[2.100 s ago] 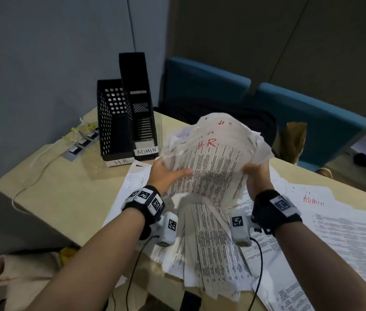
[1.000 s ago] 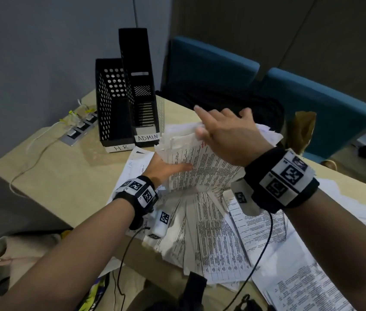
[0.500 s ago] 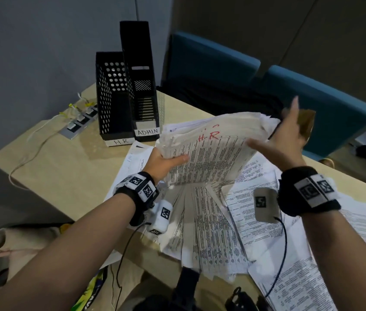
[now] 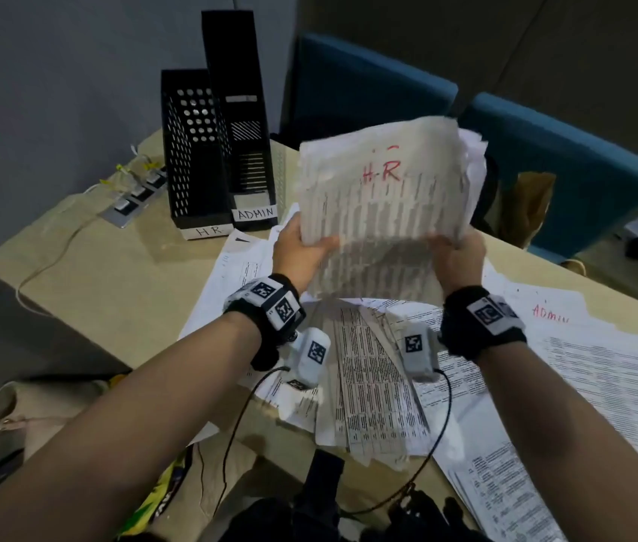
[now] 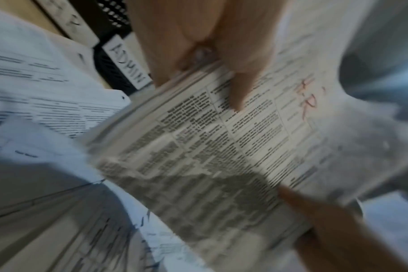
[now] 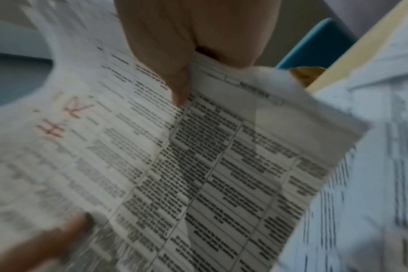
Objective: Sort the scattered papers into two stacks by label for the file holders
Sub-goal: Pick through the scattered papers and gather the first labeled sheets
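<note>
Both hands clamped on one thick stack of white printed sheets marked "H.R" in red ink [image 4: 384, 197], lifted clear of the pale wooden desk [image 4: 106, 275] and tilted up towards the head camera. Left hand [image 4: 301, 254] gripping the stack's lower left edge, thumb lying across the front sheet; right hand [image 4: 456, 260] gripping the lower right edge, thumb in front, fingers hidden behind. Hands apart, the width of the stack between them. Same grip in the wrist views, though blurred: left thumb [image 5: 240, 81] pressed on the printed table; right thumb [image 6: 175, 81] pinching the top sheet.

Under the raised stack, flat on the desk, a fanned spread of more printed white sheets [image 4: 372, 385], some hanging over the near desk edge. Right of the stack, further loose sheets lying flat, one with "ADMIN" written in red [image 4: 550, 312].

Left of and beyond the stack, two black plastic file holders standing upright and touching: a lower perforated holder with a white "H.R" label [image 4: 192, 150], and just beside it, nearer the stack, a taller slotted holder with a white "ADMIN" label [image 4: 243, 123]. Farther left of the holders, a grey power strip with switches [image 4: 133, 197] with a thin pale cable. Behind the stack, two blue upholstered chairs [image 4: 567, 158] and a brown paper bag [image 4: 530, 209].
</note>
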`<state>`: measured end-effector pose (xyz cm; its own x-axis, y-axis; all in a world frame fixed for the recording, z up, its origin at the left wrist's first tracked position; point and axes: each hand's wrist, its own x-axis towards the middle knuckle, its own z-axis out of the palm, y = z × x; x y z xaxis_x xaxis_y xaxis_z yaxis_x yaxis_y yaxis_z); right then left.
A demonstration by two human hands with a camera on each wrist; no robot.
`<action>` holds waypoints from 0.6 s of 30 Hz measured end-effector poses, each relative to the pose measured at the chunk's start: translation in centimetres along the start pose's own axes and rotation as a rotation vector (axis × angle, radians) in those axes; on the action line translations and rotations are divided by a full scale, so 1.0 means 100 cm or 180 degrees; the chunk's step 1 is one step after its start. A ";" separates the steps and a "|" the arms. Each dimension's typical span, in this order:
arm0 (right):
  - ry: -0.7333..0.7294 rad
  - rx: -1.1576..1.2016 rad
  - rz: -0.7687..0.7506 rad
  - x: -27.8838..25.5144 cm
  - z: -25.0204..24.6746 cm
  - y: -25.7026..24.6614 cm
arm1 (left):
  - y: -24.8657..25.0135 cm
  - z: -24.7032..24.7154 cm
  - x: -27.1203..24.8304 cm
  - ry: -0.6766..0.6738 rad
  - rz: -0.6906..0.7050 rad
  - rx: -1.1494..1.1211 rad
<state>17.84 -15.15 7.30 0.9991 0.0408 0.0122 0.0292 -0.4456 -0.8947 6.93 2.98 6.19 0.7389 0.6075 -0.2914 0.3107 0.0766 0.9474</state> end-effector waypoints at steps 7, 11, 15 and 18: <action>0.0624 -0.0899 -0.0054 0.022 -0.058 0.005 | -0.067 0.009 -0.035 -0.0802 -0.1832 0.1338; 0.0735 -0.0994 0.0081 0.023 -0.070 0.020 | -0.089 0.032 -0.042 -0.0822 -0.1637 0.1625; 0.0646 -0.1042 0.0206 0.016 -0.074 0.033 | -0.096 0.048 -0.043 -0.0671 -0.1430 0.1926; 0.0605 -0.1004 0.0283 0.009 -0.075 0.036 | -0.099 0.058 -0.044 -0.0507 -0.1038 0.1935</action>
<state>19.07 -23.39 7.40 0.9852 -0.1639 0.0499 -0.0793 -0.6946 -0.7150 4.09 -5.05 -2.71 0.6153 0.5022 -0.6075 0.7756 -0.2482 0.5804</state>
